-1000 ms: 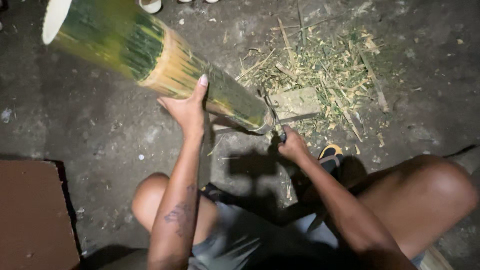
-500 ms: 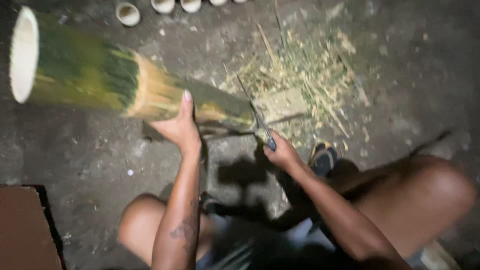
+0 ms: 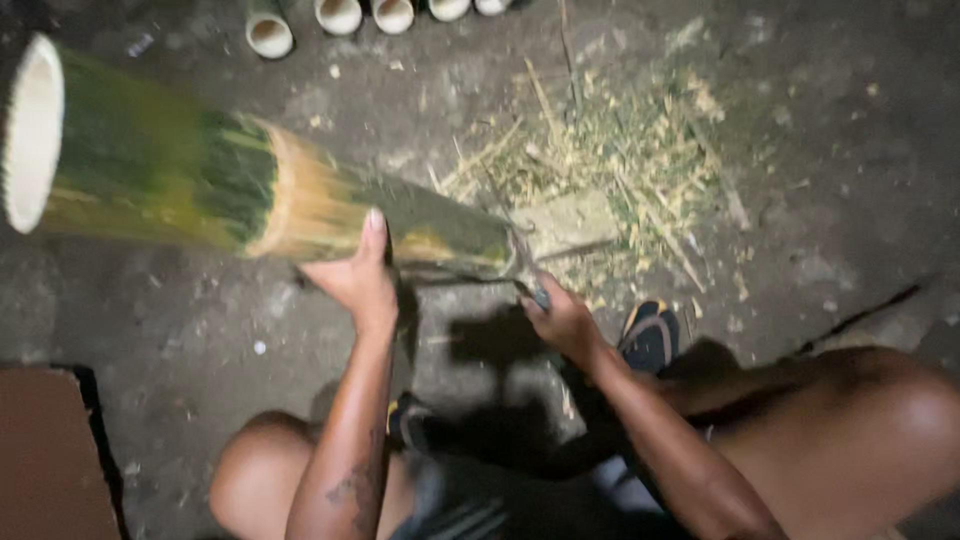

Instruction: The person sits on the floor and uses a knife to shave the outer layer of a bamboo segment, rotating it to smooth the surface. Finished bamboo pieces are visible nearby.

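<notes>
A: Head view. How did the bamboo pole [image 3: 250,190] lie?

B: Its long axis ran from the hollow cut end at upper left down to the right, where its far end rested by a flat block [image 3: 568,222] on the ground.

A: And the hands?

B: The left hand [image 3: 355,275] pressed against the pole's near side, fingers extended, about mid-length. The right hand [image 3: 562,320] was closed around a blade handle [image 3: 536,290] just beside the pole's lower end, so it was nearer that end.

A: Surroundings?

B: Shavings [image 3: 620,150] lay scattered beyond the block; short cut tubes [image 3: 340,15] stood along the top edge; a sandal [image 3: 650,335] lay near the right wrist.
</notes>
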